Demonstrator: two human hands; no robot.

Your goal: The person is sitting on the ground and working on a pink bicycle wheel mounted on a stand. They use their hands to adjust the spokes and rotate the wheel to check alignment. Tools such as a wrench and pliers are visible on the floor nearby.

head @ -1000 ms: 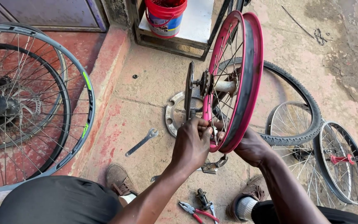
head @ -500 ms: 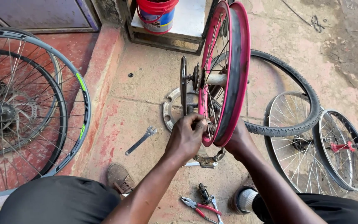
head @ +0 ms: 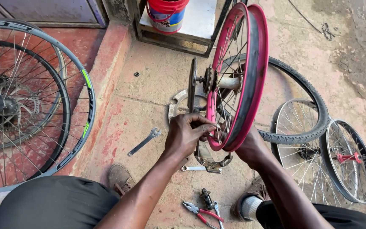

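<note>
**Hands on the pink wheel**

A pink bicycle wheel (head: 239,76) stands up on edge in a metal stand (head: 210,159) on the ground, right in front of the person. The left hand (head: 187,135) is at the bottom of the wheel, with its fingers pinched shut on the spokes next to the rim. The right hand (head: 250,148) is behind the rim on the other side. It touches the wheel, but I cannot tell if it is gripping.

The ground is rough concrete (head: 157,85), partly painted red and worn. A small spanner (head: 145,142) lies to the left of the stand. Red-handled pliers (head: 202,211) lie near the person's feet. A black tyre (head: 306,106) leans behind the wheel, and two small silver wheels (head: 331,157) lie to the right. On the far left a big grey wheel with green marks (head: 26,101) rests against a red step. A red bucket (head: 166,15) sits on a white board at the top.

Since half a second ago the view has shifted a little, so the pink wheel now sits further right and lower. The left hand has stayed at the same spot on the spokes.
</note>
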